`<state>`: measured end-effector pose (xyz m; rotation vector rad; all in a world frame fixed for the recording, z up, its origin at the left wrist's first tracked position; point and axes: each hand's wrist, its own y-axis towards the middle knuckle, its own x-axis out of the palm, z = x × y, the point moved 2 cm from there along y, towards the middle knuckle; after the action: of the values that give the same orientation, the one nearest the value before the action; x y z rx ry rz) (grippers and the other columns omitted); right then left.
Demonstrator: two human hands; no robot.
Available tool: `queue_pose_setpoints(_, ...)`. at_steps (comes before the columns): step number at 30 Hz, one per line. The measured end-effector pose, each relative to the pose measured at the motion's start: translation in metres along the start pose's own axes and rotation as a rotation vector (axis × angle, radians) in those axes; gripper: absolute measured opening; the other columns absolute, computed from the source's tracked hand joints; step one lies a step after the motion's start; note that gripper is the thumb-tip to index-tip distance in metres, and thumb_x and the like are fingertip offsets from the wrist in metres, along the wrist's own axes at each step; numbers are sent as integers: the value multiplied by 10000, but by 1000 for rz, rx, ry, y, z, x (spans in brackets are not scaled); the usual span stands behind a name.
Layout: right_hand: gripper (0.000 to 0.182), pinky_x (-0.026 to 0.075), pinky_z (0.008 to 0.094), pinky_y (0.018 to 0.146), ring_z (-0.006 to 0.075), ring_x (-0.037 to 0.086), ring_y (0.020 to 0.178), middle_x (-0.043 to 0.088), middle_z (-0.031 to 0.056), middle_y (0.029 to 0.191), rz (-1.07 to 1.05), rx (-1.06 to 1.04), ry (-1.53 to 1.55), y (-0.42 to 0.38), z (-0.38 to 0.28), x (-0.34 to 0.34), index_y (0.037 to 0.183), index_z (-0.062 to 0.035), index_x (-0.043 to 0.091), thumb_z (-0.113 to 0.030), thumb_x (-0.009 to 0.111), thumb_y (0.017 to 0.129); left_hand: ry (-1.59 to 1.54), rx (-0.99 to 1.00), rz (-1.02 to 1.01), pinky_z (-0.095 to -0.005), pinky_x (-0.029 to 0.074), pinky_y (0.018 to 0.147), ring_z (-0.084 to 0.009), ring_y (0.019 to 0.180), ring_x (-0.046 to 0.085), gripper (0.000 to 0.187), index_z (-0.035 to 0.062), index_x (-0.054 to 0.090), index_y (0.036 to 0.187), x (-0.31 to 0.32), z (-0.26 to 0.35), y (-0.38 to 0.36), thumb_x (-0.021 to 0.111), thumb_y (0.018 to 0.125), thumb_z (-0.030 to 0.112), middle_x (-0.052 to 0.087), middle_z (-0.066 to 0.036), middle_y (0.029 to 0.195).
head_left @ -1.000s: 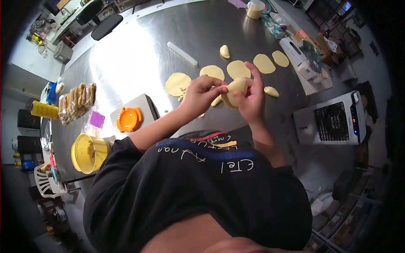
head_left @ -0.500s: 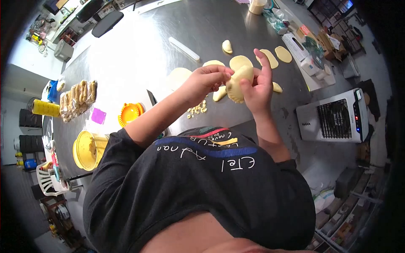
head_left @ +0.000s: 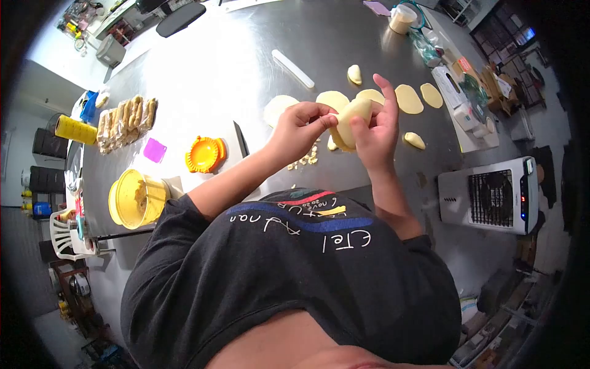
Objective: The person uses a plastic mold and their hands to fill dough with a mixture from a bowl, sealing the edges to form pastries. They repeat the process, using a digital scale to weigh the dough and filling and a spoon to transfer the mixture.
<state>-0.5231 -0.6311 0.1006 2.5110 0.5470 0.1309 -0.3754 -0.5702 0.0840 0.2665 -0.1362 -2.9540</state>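
A folded half-moon of pale dough (head_left: 354,122) is held upright between my two hands, above the steel table (head_left: 221,80). My right hand (head_left: 378,132) grips it from the right, thumb across its face and one finger raised. At its left edge the fingertips of my left hand (head_left: 304,128) are pinched together on the dough. Flat dough rounds (head_left: 409,99) lie in a row behind my hands. Folded dough pieces rest at the back (head_left: 354,74) and at the right (head_left: 414,140). Small pale cubes (head_left: 305,158) are scattered under my left wrist.
An orange crimping mould (head_left: 206,154), a yellow tub (head_left: 138,198), a purple card (head_left: 154,150) and bagged sticks (head_left: 127,124) are at the left. A clear rod (head_left: 293,68) lies farther back. At the right stands a white air cooler (head_left: 488,195).
The view has shifted, so table items appear farther right. The dough has tilted slightly between my hands, and more of its smooth face shows. Both hands keep hold of it.
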Motion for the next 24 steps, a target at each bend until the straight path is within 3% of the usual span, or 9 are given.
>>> queue_pose_setpoints(5,666,476,229,643,108,582,685,596,75,769,-43,29,15,4,4,21,1340,-27,294,-28,581,739,-224,-95,-43,-240,438,739,-100,799,562,238,-11,638,986,-25,0,-9,631,866,194,629,-21,850)
queue_pose_setpoints(7,667,477,228,646,107,582,691,597,77,779,-55,43,14,6,3,35,1339,-26,297,-30,583,737,-507,-183,-66,-214,424,674,-69,738,522,231,-1,665,959,-39,-2,-14,614,871,206,618,4,799)
queue_pose_setpoints(11,674,480,223,650,108,585,704,602,88,819,-63,31,140,9,-4,76,1347,-22,276,-35,578,745,-923,-326,-137,-205,413,677,-41,727,496,198,33,649,1000,-66,-11,-28,598,873,175,614,-4,877)
queue_pose_setpoints(13,679,481,220,652,108,585,708,603,91,829,-75,38,180,11,-11,98,1352,-22,265,-34,574,747,-926,-304,-106,-212,425,702,-63,752,516,200,25,635,1015,-81,-8,-39,599,874,162,608,-8,897)
queue_pose_setpoints(15,682,479,217,657,102,583,712,596,87,817,-91,61,169,10,-14,120,1355,-26,246,-24,565,752,-451,-44,125,-257,439,780,-92,755,535,214,12,637,1018,-100,-2,-52,601,874,165,621,-25,926)
queue_pose_setpoints(17,682,478,217,655,101,579,707,591,81,809,-88,63,161,8,-16,141,1354,-28,245,-18,564,750,-238,-7,187,-247,427,758,-96,807,526,237,3,639,1029,-119,-1,-66,630,858,167,631,-36,960)
queue_pose_setpoints(19,683,477,217,653,99,575,702,586,76,800,-79,62,150,6,-18,161,1352,-29,244,-12,563,749,90,353,223,-241,429,731,-100,820,529,221,6,646,1029,-137,1,-79,646,844,126,636,-62,981)
queue_pose_setpoints(21,673,476,219,646,96,567,697,579,76,808,-74,29,153,2,-19,179,1348,-32,250,-8,559,751,149,308,244,-239,434,713,-99,783,537,192,7,657,987,-151,-8,-88,670,821,103,635,-70,944)
queue_pose_setpoints(24,663,474,215,654,93,562,703,575,85,831,-71,5,177,-2,-21,202,1343,-28,256,-11,560,754,-103,181,333,-258,413,616,-121,694,519,180,36,687,859,-172,-19,-95,713,779,195,609,-46,755)
